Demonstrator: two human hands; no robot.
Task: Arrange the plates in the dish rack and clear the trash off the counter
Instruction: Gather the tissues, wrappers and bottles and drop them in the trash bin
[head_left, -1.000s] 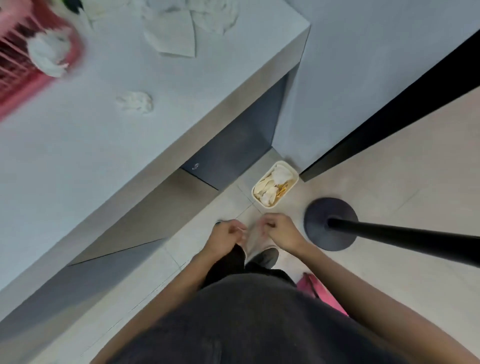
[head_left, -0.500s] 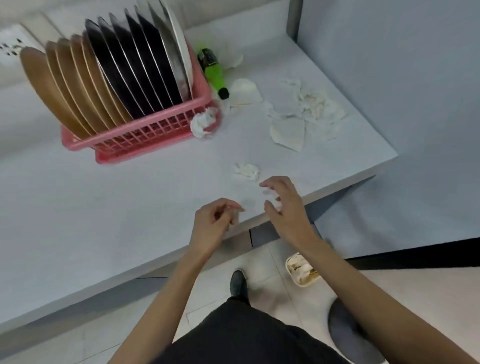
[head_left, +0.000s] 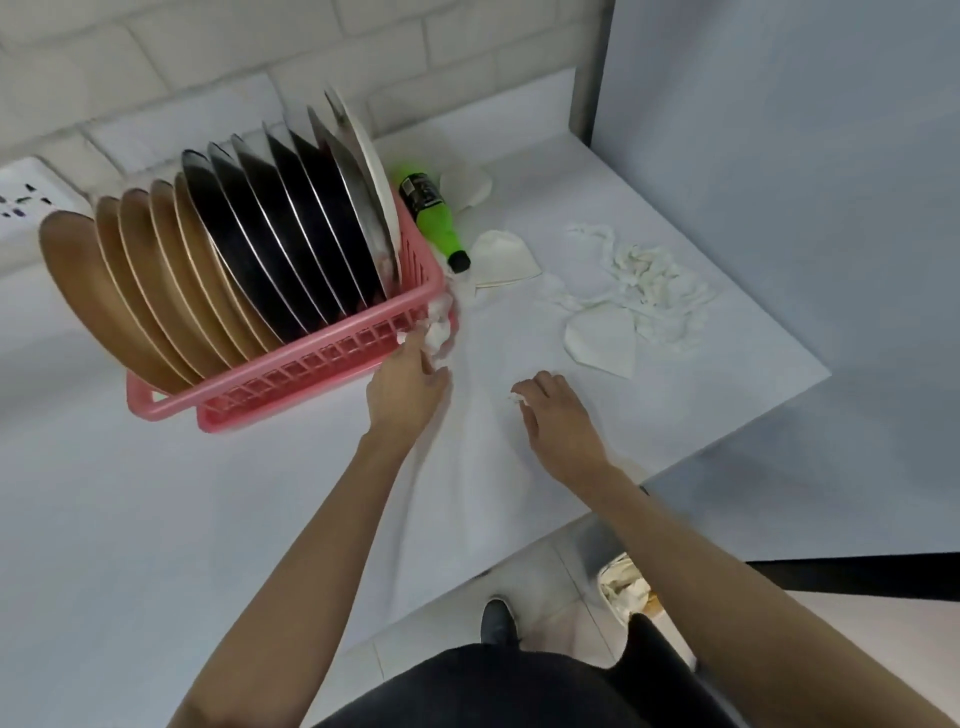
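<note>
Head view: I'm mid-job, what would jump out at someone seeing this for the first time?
The pink dish rack stands out, left on the counter, packed with brown, black and white plates on edge. The left hand touches a crumpled tissue at the rack's near right corner; the right hand curls over a small scrap beside it. A green bottle and shredded tissue lie further right.

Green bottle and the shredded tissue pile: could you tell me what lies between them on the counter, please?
A flattened white paper piece lies between the bottle and the tissue pile, close beside the bottle's cap, in the head view.
</note>
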